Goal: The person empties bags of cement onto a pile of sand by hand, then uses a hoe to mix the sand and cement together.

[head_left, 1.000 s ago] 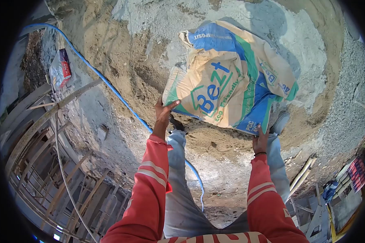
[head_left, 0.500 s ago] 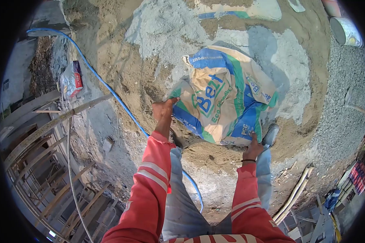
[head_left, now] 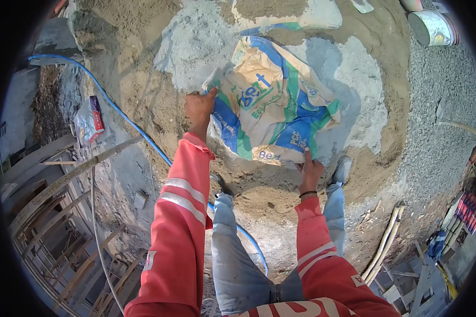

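Observation:
A crumpled paper cement bag (head_left: 267, 105), tan with blue and green bands and the word "Bezt", is stretched out in front of me. My left hand (head_left: 200, 108) is closed on its left corner. At the lower right edge, my right hand (head_left: 309, 173) pinches the paper, with the thumb on top. Beneath and around the bag lies grey cement powder (head_left: 362, 90) spread over brown sand (head_left: 153, 100). Whether anything is inside the bag cannot be seen.
Another cement bag (head_left: 322, 15) lies at the top. A blue hose (head_left: 116, 105) runs along the left, near a plastic bag (head_left: 90, 124) and wooden poles (head_left: 74, 179). Stacked buckets (head_left: 432, 29) stand top right beside gravel (head_left: 433, 90). Bamboo poles (head_left: 386, 240) lie lower right.
Both hands have moved up and away from my body with the bag, slightly to the left in view. The bag's near edge now hangs flatter, showing more printing.

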The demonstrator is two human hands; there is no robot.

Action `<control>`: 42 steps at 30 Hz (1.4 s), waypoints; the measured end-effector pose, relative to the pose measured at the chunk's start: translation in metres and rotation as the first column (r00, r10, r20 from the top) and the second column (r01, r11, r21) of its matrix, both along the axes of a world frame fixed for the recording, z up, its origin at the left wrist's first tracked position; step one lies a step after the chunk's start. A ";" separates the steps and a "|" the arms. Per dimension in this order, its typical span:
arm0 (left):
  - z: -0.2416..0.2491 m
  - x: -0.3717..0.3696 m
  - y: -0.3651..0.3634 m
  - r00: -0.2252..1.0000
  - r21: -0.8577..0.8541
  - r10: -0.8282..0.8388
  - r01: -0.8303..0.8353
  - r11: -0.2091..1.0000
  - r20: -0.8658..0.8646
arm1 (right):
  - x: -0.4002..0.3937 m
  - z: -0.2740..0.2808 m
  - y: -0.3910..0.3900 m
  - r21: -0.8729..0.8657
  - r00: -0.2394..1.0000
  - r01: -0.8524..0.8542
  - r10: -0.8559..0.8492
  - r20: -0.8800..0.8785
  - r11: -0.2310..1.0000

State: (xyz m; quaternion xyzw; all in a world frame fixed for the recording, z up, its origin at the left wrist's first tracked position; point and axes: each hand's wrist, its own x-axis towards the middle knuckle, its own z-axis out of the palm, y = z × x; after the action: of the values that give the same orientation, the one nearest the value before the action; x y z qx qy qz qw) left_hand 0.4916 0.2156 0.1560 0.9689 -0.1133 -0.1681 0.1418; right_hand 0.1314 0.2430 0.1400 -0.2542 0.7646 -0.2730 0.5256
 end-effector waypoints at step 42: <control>-0.010 -0.049 -0.055 0.909 -0.143 -0.378 0.404 0.904 0.178 | 0.023 0.044 0.005 -0.147 0.296 -0.953 0.714 -0.634 0.265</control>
State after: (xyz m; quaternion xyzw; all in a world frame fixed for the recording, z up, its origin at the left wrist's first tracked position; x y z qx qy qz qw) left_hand 0.4423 0.1602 0.1456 0.9196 -0.3300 -0.1112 0.1818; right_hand 0.1542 0.2480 0.1843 -0.8115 0.4923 -0.0616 0.3087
